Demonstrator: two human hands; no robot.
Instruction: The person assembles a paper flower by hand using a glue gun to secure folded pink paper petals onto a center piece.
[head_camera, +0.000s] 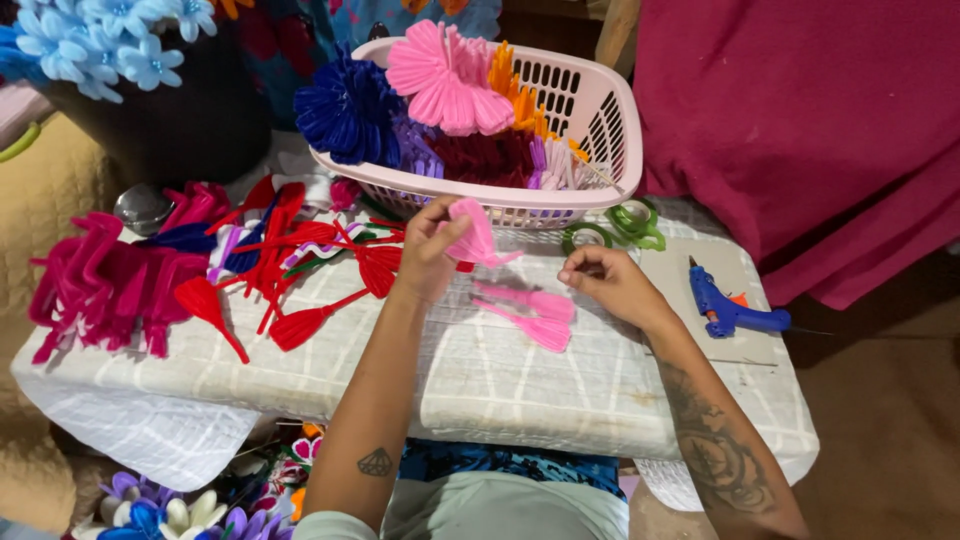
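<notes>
Maroon cloth (800, 130) fills the upper right of the frame, hanging past the table's right edge. Below it the table (480, 390), under a pale checked cover, spans the middle; its near edge runs across the lower centre, and the broadest open stretch lies between the two forearms and that edge. A pink basket (600, 110) sits at upper centre against the far edge, heaped with blue, pink, orange and purple flowers. At left, a pile of magenta pieces (100, 285) reaches almost to the left edge, with red petals (300, 260) fanned out just right of it. A blue glue gun (728, 308) lies near the right edge, well apart from the hands. Two green tape rolls (612, 228) rest just below the basket. The left hand (432, 250), at centre, is raised off the cover and pinches a pink petal (478, 240) between thumb and fingers. The right hand (610, 282) rests on the cover with fingertips pressed together; whether they hold anything I cannot tell. Two more pink petals (535, 318) lie between the hands.
</notes>
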